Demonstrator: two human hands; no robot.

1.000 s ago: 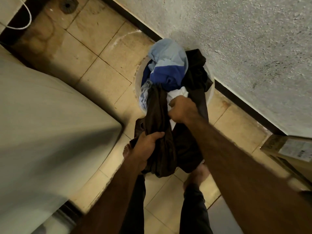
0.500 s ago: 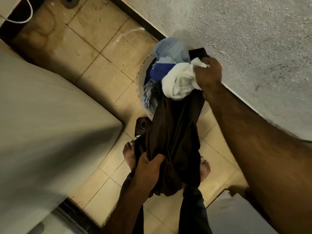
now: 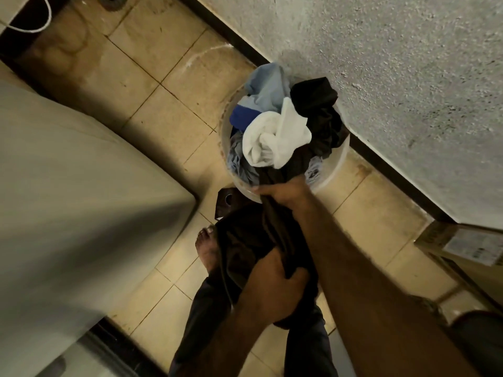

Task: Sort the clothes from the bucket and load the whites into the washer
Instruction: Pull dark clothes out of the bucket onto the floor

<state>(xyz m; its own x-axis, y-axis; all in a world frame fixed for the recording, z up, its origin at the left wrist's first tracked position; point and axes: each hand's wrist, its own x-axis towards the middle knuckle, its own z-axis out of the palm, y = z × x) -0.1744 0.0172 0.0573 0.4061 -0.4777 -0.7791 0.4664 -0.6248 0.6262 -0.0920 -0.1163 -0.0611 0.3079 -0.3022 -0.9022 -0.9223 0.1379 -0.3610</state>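
A pale round bucket (image 3: 336, 170) stands on the tiled floor against the wall, heaped with clothes. On top lies a bunched white garment (image 3: 275, 140), with light and dark blue clothes (image 3: 265, 91) behind it and a black piece (image 3: 317, 104) to its right. A long dark brown garment (image 3: 245, 240) hangs out over the bucket's near rim. My right hand (image 3: 283, 190) grips it at the rim. My left hand (image 3: 275, 284) grips its lower part in a bunch, nearer to me.
The washer (image 3: 68, 200), a large pale box, fills the left side. A rough grey wall (image 3: 394, 63) runs behind the bucket. A cardboard box (image 3: 468, 246) sits at the right. My bare foot (image 3: 206, 246) and dark trouser legs are below the hanging garment.
My right hand has let go of the white garment, which now lies on top of the pile, and come down to grip the brown garment at the rim. My left hand still holds the brown garment.
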